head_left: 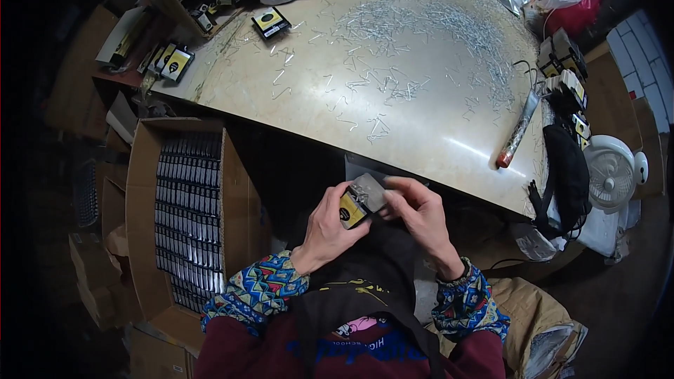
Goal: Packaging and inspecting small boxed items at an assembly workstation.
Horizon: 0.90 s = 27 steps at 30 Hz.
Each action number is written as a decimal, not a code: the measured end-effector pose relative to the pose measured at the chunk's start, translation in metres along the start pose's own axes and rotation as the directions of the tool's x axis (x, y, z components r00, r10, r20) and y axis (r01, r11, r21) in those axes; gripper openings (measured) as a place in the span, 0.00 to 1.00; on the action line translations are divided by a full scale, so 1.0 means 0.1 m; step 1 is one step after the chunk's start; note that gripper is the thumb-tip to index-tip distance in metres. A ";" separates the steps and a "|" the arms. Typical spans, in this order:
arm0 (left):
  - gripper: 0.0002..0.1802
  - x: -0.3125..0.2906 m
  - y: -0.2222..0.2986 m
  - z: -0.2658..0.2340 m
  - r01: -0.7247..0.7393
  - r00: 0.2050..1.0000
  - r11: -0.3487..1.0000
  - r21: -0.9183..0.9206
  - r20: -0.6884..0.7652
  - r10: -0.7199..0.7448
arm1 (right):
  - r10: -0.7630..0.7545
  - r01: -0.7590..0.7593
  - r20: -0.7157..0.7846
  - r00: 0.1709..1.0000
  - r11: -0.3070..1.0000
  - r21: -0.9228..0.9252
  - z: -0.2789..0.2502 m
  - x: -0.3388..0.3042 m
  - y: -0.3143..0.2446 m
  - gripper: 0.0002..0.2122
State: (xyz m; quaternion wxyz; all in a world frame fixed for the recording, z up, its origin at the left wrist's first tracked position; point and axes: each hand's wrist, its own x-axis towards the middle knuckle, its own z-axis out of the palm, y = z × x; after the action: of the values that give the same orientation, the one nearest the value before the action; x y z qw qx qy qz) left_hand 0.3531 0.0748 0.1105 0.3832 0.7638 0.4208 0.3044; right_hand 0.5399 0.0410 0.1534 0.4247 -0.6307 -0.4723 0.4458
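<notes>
My left hand is closed around a small flat black-and-yellow package in front of my body, just off the table's near edge. The package is tilted, and its upper part looks grey and partly see-through, with something shiny at the middle. At its right edge my right hand is closed, thumb and fingers pinched against the grey part. What lies right between those fingertips is hidden. Bent metal wire hooks are scattered over the table, heaped most thickly toward its far right.
An open cardboard box on the left holds rows of packed dark packages. More black-and-yellow packages lie at the table's far edge and sides. A taped-handle hook tool rests at the right, near a white fan and a black bag.
</notes>
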 end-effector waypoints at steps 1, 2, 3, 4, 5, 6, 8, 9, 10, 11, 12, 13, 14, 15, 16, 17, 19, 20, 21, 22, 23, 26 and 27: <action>0.40 0.00 0.00 0.00 0.059 0.998 0.998 -0.007 -0.010 -0.059 | 0.041 -0.041 0.005 0.999 0.969 0.243 0.00 -0.01 -0.01 0.10; 0.40 0.02 -0.01 0.00 0.055 0.998 0.998 -0.006 -0.012 -0.055 | 0.079 -0.079 0.020 0.997 0.878 0.471 -0.01 -0.01 -0.03 0.12; 0.40 0.02 -0.03 0.00 0.088 0.996 0.996 0.014 -0.021 -0.087 | 0.076 -0.077 0.020 0.997 0.878 0.472 0.00 -0.03 -0.04 0.12; 0.40 0.03 -0.04 0.00 0.121 0.992 0.992 0.034 -0.030 -0.120 | 0.055 -0.057 0.018 0.998 0.869 0.492 0.00 -0.04 -0.07 0.14; 0.40 0.03 -0.03 0.00 0.120 0.992 0.992 0.035 -0.032 -0.119 | 0.035 -0.037 0.015 0.999 0.858 0.512 0.00 -0.05 -0.08 0.16; 0.39 0.03 0.00 0.00 0.092 0.995 0.995 0.032 -0.047 -0.091 | -0.066 0.074 -0.043 0.997 0.969 0.238 0.00 -0.06 -0.09 0.17; 0.38 0.03 0.04 0.03 0.063 0.996 0.998 0.029 -0.061 -0.061 | -0.534 0.474 -0.022 0.845 0.768 -0.431 0.03 -0.02 -0.05 0.19; 0.39 0.02 0.05 0.06 0.007 0.997 0.999 0.032 -0.072 -0.005 | -0.558 0.486 0.001 0.830 0.722 -0.493 0.09 -0.02 -0.09 0.16; 0.39 0.02 0.05 0.08 -0.049 0.995 0.998 0.036 -0.082 0.052 | -0.571 0.491 -0.010 0.821 0.714 -0.499 0.17 0.00 -0.08 0.13; 0.39 0.03 0.07 0.09 -0.051 0.995 0.998 0.035 -0.081 0.054 | -0.585 0.496 -0.020 0.811 0.706 -0.505 0.21 0.02 -0.04 0.11; 0.40 0.04 0.09 0.07 -0.049 0.995 0.998 0.034 -0.082 0.052 | -0.586 0.499 -0.018 0.810 0.705 -0.503 0.22 0.04 -0.01 0.11; 0.40 0.05 0.10 0.05 -0.047 0.995 0.998 0.033 -0.083 0.050 | -0.508 0.430 -0.104 0.855 0.807 -0.405 0.22 0.05 0.03 0.09; 0.41 0.05 0.10 0.01 -0.047 0.996 0.998 0.049 -0.067 0.050 | -0.414 0.353 -0.179 0.892 0.888 -0.294 0.22 0.06 0.04 0.07; 0.41 0.05 0.09 0.00 -0.046 0.996 0.998 0.050 -0.070 0.050 | -0.336 0.275 -0.222 0.916 0.925 -0.263 0.20 0.07 0.01 0.05; 0.40 0.04 0.08 -0.01 -0.061 0.996 0.997 0.043 -0.057 0.063 | -0.358 0.304 -0.185 0.915 0.914 -0.267 0.18 0.08 0.01 0.05; 0.40 0.04 0.07 -0.02 -0.076 0.996 0.997 0.035 -0.045 0.077 | -0.380 0.332 -0.149 0.913 0.904 -0.270 0.17 0.08 0.01 0.04; 0.40 0.06 0.09 -0.03 -0.142 0.989 0.987 0.072 -0.036 0.145 | -0.470 0.432 -0.011 0.883 0.820 -0.375 0.17 0.10 0.01 0.04; 0.40 0.07 0.09 -0.04 -0.209 0.977 0.972 0.109 -0.023 0.212 | -0.458 0.450 0.067 0.886 0.817 -0.360 0.15 0.12 0.02 0.06; 0.40 0.06 0.09 -0.03 -0.208 0.977 0.972 0.109 -0.024 0.212 | -0.459 0.451 0.068 0.886 0.817 -0.360 0.12 0.13 0.02 0.06; 0.41 0.05 0.08 -0.03 -0.166 0.986 0.982 0.089 -0.016 0.168 | -0.341 0.343 0.049 0.939 0.917 -0.202 0.10 0.14 0.01 0.07; 0.41 0.05 0.08 -0.02 -0.123 0.992 0.990 0.070 -0.007 0.124 | -0.215 0.217 0.053 0.975 0.976 -0.036 0.08 0.14 0.00 0.08; 0.42 0.03 0.05 0.01 -0.115 0.991 0.991 0.067 -0.053 0.119 | -0.364 0.369 0.063 0.929 0.909 -0.192 0.09 0.13 -0.06 0.09; 0.42 0.04 0.06 0.00 -0.119 0.991 0.991 0.065 -0.051 0.122 | -0.505 0.499 0.081 0.859 0.791 -0.354 0.13 0.12 -0.05 0.09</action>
State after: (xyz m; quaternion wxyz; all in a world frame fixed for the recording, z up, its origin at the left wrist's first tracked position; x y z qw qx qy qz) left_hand 0.3581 0.0763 0.1164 0.3287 0.7907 0.3934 0.3346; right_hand 0.5288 0.0554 0.1527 0.4080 -0.5540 -0.6927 0.2163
